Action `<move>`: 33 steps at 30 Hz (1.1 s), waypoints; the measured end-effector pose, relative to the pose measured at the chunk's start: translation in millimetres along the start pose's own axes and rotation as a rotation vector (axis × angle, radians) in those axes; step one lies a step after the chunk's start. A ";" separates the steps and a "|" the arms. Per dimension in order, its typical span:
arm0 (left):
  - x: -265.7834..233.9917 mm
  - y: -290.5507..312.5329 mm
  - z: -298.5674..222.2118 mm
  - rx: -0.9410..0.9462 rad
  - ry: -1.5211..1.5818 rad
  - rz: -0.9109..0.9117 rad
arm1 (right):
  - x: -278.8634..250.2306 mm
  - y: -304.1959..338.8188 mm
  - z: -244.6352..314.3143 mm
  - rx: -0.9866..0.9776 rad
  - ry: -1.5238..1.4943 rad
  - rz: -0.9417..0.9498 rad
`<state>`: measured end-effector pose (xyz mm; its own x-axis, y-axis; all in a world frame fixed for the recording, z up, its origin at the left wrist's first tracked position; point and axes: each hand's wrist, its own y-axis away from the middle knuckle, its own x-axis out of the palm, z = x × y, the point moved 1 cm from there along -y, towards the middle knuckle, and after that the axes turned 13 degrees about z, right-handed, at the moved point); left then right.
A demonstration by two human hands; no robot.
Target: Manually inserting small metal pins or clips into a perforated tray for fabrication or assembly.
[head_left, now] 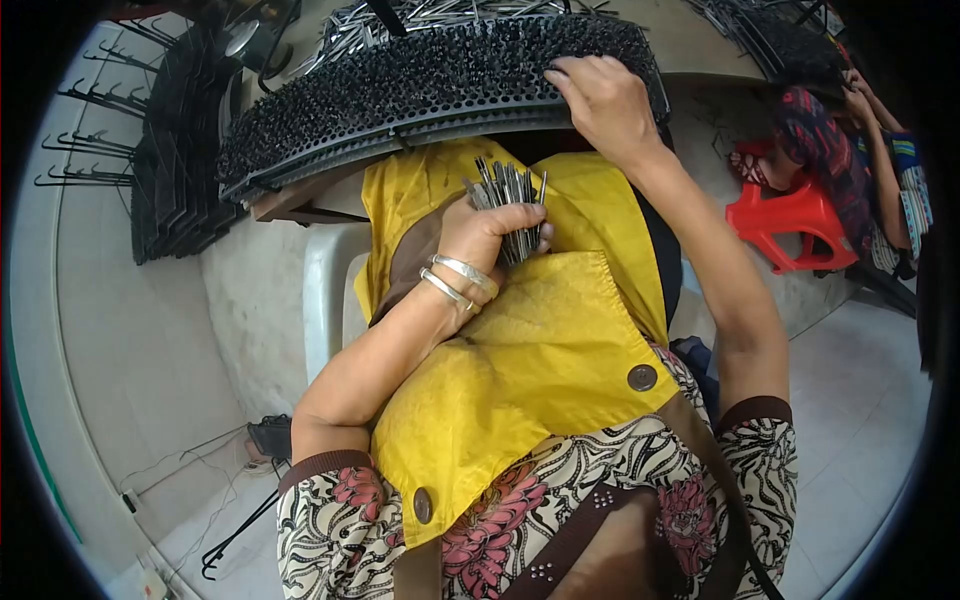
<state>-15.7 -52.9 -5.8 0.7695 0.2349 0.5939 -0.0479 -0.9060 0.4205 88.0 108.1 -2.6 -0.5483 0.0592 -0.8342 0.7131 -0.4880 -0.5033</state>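
Note:
My left hand is closed around a bundle of thin, dark metal sticks, held upright above my lap with their ends fanned out. My right hand is at the right end of a long black perforated rack, thumb and fingers pinched together over its holes. Whatever is between those fingertips is hidden. Small dark pieces stand densely in most of the rack, while a row of bare holes shows along its near edge. A yellow apron covers my lap under the left hand.
Loose metal sticks lie heaped behind the rack, near a metal cup. Black racks hang in a stack at left, beside wall hooks. At right, another person sits on a red plastic stool.

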 end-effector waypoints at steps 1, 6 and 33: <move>0.7 0.8 -0.2 0.002 0.002 -0.004 | -6.2 4.7 9.1 0.014 -0.143 -0.072; 7.6 4.6 -3.4 0.034 0.040 -0.028 | -28.2 34.0 42.8 0.452 -1.109 0.482; -35.8 18.7 -7.9 -0.008 0.112 -0.085 | -1.2 -1.1 -15.4 0.076 -0.232 -0.357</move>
<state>-49.1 -75.5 -13.7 0.6949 0.3486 0.6290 0.0085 -0.8786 0.4776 94.6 122.0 -4.6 -0.8448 0.0431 -0.5333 0.4310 -0.5359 -0.7260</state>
